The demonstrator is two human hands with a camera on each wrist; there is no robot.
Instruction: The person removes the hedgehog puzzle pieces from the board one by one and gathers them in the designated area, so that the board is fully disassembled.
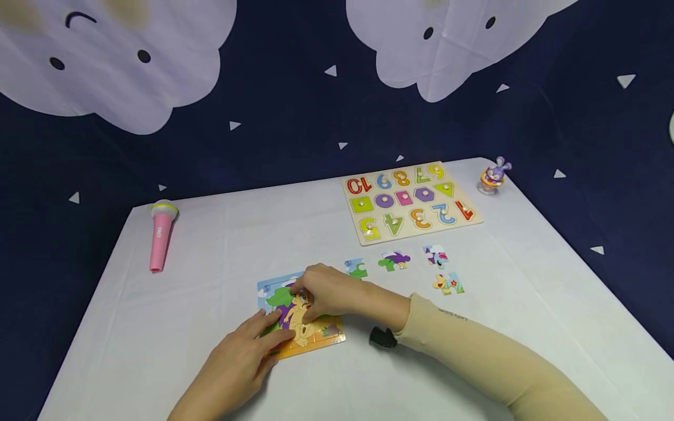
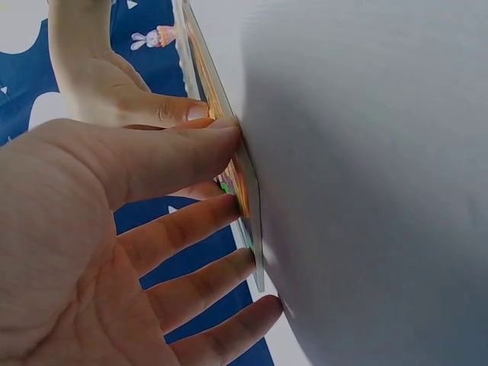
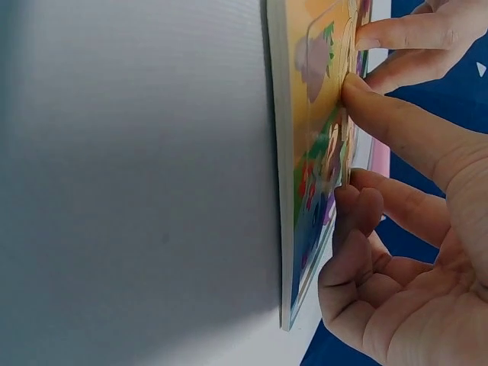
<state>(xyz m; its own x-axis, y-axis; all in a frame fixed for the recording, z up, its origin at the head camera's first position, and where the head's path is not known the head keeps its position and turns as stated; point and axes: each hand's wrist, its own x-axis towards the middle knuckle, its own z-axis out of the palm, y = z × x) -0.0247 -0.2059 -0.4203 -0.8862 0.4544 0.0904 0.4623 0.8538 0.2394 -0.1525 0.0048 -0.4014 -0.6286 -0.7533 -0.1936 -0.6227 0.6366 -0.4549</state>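
Note:
A jigsaw puzzle board [image 1: 333, 337] with a cartoon picture lies on the white table. My left hand [image 1: 237, 354] rests its fairly straight fingers and thumb on the board's near left part. In the left wrist view, its thumb [image 2: 202, 149] touches the board's edge. Over the middle of the picture, my right hand [image 1: 332, 292] pinches a puzzle piece [image 3: 346, 141] between thumb and index finger. That piece sits at the board's surface; whether it is seated cannot be made out. The right hand's other fingers are curled in the right wrist view.
Several loose puzzle pieces [image 1: 395, 261] lie to the right beyond the board. Behind them is a wooden number-and-shape board [image 1: 408, 233]. A pink toy microphone [image 1: 160, 240] lies far left, and a purple rabbit figurine [image 1: 494, 174] stands far right. A small black object [image 1: 383, 337] is beside the right sleeve.

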